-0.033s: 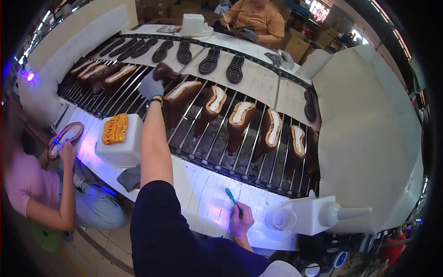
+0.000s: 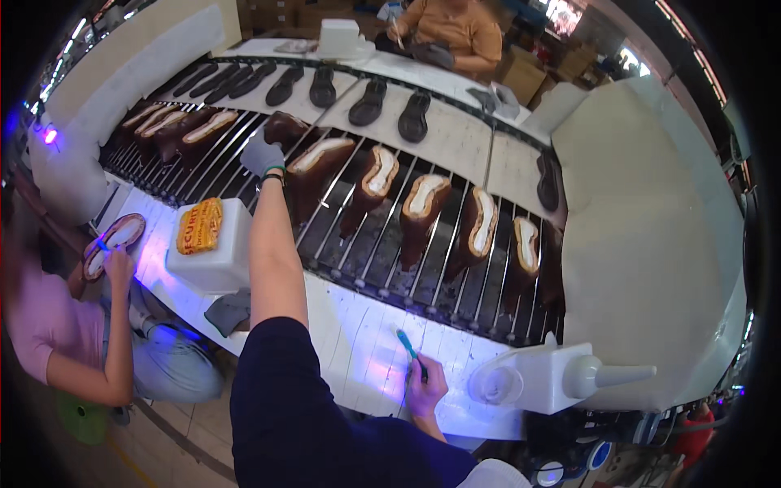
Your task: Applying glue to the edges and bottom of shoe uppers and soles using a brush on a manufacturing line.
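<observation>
My left hand, in a grey glove, reaches over the metal rack conveyor and grips a dark brown boot upper. Its fingers are partly hidden against the boot. Just right of it, a brown boot upper lies sole side up, its white bottom edged in tan. Several more like it, such as one boot upper, lie in a row to the right. My bare right hand is closed round a teal-handled brush with a pale tip, held above the white bench ledge.
Dark soles line the white far strip. A white container with a yellow packet stands left of my forearm; a white bottle stands right. A co-worker at left brushes a sole; another person works opposite.
My left hand and the boot upper have shifted slightly left and down. The conveyor rows have barely moved. The person opposite has lowered their gloved hand a little.
</observation>
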Tool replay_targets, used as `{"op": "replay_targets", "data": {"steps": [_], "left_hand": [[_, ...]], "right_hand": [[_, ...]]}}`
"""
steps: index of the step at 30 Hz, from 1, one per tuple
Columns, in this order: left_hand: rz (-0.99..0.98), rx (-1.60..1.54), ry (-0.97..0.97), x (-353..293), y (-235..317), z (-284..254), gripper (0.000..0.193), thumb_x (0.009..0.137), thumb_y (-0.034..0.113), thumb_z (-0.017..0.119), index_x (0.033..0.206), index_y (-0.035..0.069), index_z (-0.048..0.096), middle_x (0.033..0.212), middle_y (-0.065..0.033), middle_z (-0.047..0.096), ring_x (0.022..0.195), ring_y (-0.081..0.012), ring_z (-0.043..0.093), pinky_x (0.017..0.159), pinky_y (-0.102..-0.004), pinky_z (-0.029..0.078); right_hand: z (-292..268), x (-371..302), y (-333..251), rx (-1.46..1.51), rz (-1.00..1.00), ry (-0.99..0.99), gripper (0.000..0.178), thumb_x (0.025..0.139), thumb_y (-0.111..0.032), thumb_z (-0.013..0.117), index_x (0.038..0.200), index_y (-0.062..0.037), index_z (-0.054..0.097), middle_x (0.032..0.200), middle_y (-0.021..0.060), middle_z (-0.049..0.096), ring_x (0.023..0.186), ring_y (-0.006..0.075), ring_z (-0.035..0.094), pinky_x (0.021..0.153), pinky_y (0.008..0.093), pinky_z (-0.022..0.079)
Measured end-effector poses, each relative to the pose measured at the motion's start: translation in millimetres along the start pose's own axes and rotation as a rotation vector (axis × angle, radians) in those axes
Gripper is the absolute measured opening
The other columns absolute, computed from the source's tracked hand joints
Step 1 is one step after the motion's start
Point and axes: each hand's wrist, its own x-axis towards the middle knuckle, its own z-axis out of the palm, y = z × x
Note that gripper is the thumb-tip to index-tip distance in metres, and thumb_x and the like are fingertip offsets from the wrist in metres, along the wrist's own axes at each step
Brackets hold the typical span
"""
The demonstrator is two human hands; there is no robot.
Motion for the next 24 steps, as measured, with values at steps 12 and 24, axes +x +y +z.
{"op": "replay_targets", "data": {"steps": [12,24], "left_hand": [[-0.613,0.109,-0.088,35,-40,33,0.094,0.08,0.049,0.064,0.144,-0.008,0.025,0.147,-0.0307,0.032,0.136,-0.0465,0.032,0.103,-0.0656,0.027],[0.444,-0.542,-0.43,-192,37,19,0.096,0.075,0.037,0.08,0.146,-0.003,0.03,0.139,-0.0283,0.047,0.126,-0.0431,0.048,0.105,-0.0435,0.04]], "right_hand": [[-2,5,-6,-0.047,-0.082,0.041,0.015,0.083,0.001,0.071,0.098,0.0001,0.069,0.085,0.0125,0.067,0.066,0.0203,0.064,0.057,0.0292,0.05],[-8,3,-12,-0.008,0.035,0.008,0.013,0.086,0.0,0.068,0.099,-0.0005,0.069,0.089,0.0105,0.067,0.07,0.0173,0.063,0.057,0.0267,0.046]]}}
